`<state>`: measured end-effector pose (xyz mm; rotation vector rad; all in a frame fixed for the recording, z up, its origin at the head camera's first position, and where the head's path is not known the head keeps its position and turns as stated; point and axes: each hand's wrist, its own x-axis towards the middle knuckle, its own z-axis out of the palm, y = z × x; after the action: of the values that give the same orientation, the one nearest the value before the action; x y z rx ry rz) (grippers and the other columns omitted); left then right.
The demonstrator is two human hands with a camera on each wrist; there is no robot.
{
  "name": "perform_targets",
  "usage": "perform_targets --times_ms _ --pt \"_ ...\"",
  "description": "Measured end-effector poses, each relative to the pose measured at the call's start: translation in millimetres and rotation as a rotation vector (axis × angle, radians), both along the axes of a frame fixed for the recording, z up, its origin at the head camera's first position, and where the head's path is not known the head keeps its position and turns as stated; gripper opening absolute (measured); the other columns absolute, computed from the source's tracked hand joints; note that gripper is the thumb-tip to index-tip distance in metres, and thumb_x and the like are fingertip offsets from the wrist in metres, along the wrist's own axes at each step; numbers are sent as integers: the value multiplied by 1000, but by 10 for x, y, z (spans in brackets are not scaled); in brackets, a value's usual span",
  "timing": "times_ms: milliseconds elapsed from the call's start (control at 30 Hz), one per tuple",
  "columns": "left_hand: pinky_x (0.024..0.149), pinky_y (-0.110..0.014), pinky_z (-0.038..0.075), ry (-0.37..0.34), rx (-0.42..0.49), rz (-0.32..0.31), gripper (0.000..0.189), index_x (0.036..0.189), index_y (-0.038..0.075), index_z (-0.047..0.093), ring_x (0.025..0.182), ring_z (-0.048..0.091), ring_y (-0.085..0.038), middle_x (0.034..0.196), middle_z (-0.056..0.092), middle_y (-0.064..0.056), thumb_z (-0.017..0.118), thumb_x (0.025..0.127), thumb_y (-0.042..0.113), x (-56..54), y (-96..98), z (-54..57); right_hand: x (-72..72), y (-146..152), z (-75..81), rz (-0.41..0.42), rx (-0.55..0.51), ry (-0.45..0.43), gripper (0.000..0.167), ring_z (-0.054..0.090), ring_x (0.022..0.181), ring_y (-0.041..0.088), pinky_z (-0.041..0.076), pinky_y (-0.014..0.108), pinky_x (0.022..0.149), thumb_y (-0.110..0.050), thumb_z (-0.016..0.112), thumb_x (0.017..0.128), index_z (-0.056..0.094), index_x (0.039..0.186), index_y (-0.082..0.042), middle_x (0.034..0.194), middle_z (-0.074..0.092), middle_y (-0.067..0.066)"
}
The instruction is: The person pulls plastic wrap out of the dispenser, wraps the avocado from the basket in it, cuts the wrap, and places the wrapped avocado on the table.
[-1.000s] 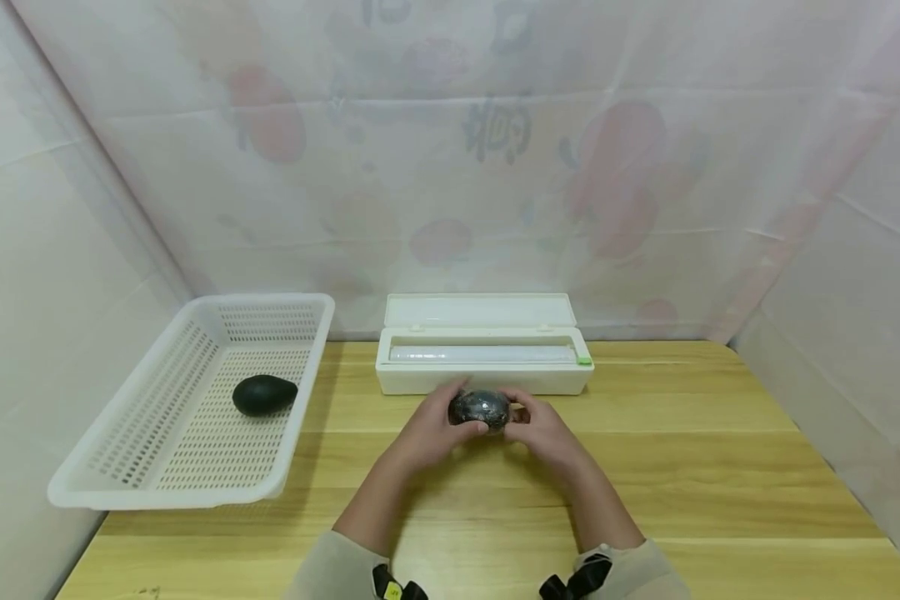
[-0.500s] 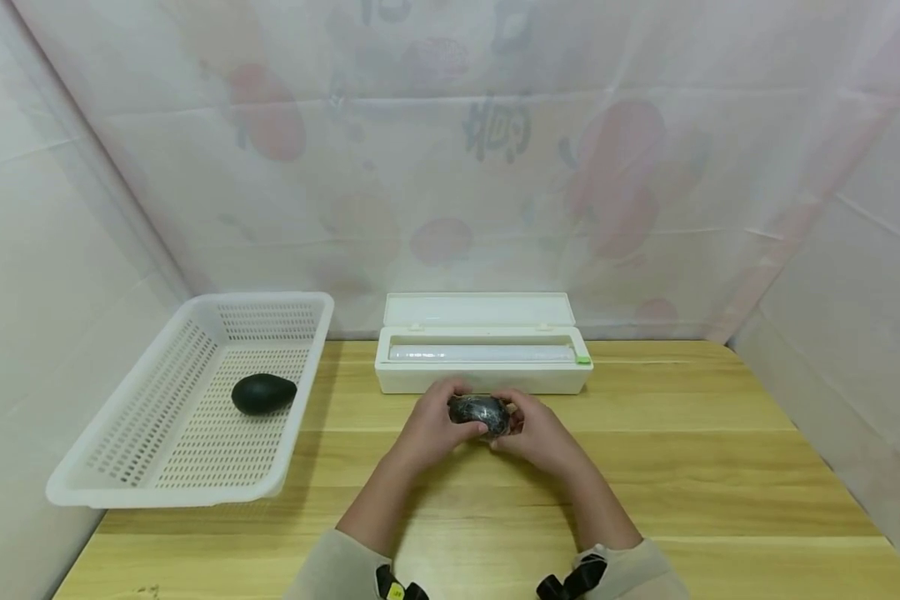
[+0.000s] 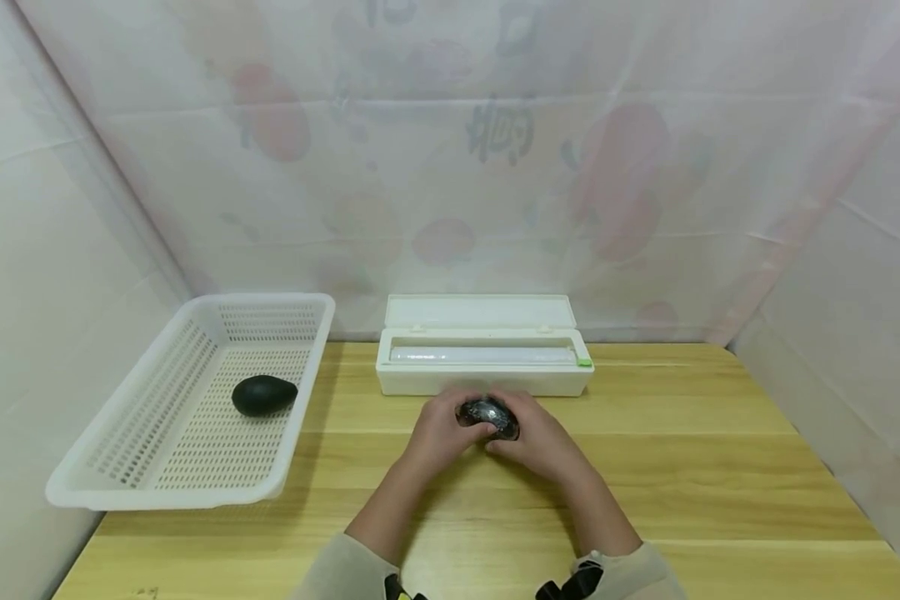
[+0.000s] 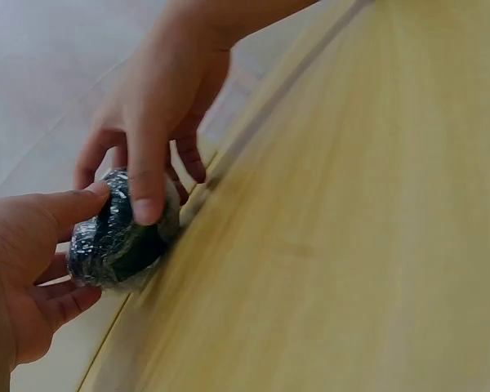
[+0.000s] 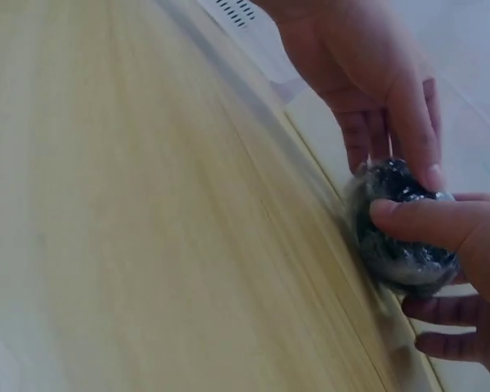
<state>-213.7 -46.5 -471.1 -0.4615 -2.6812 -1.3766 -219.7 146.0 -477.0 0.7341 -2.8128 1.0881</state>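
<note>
A: Both hands clamp one thing, the wrapped fruit (image 3: 487,415): the left hand (image 3: 437,432) grips its left end, the right hand (image 3: 537,435) its right.

B: How are the digits arranged?

A: Each thumb presses the side facing the person, with fingers curled round the far side (some are hidden behind the fruit). In the left wrist view, the left thumb (image 4: 75,204) and right thumb (image 4: 146,184) lie on the wrapping, near each other.

B: And the surface?

A: Dark, under crinkled clear film (image 4: 94,260) that catches the light. The long axis slopes down toward the right in the head view.

B: Where is the fruit placed?

A: Just in front of the box (image 3: 483,384), over the table (image 3: 720,450); whether it touches the wood, I cannot tell.

B: Describe the box.

A: White and long, its lid (image 3: 480,312) raised at the back; a pale roll (image 3: 480,356) lies inside, and a green tab (image 3: 584,362) marks the right front corner.

B: What stands to the left?

A: A white basket (image 3: 217,458) with slotted walls (well apart from the hands). In it a bare fruit (image 3: 264,395), dark and smooth, lies near the right wall.

B: And behind?

A: A pale curtain (image 3: 442,167) printed with faint red shapes.
</note>
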Motion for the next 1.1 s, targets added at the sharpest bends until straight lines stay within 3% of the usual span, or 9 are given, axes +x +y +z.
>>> perform_targets --times_ms 200,367,633,767,1100 --pt "103 -38 48 -37 70 -19 58 131 4 60 124 56 -27 137 56 -11 83 80 23 16 104 -7 17 33 27 -79 51 46 64 54 117 29 46 50 100 -30 84 77 56 132 -15 127 56 11" --pt "100 -31 50 -60 128 -61 54 132 2 58 123 55 -26 135 51 -10 78 85 19 31 180 -18 32 80 19 -123 45 27 63 55 117 29 45 50 100 -29 82 76 54 130 -11 127 57 11" --pt "105 -40 46 -54 48 -98 49 137 9 56 129 53 -28 144 52 -6 70 92 24 55 182 8 95 178 29 -167 54 15 74 54 123 32 45 52 100 -34 81 77 50 139 -9 134 57 14" --pt "101 -41 49 -67 40 -62 49 138 11 55 125 56 -30 143 53 -5 68 93 26 40 108 16 124 309 -18 -208 64 -28 72 53 124 33 45 54 100 -35 82 78 51 139 -13 135 56 13" --pt "84 -33 55 -8 50 25 38 130 12 62 117 58 -27 130 61 -2 68 94 22 -26 -116 89 140 912 -36 -289 103 -99 77 48 127 43 41 61 100 -41 77 84 43 144 -7 140 49 23"
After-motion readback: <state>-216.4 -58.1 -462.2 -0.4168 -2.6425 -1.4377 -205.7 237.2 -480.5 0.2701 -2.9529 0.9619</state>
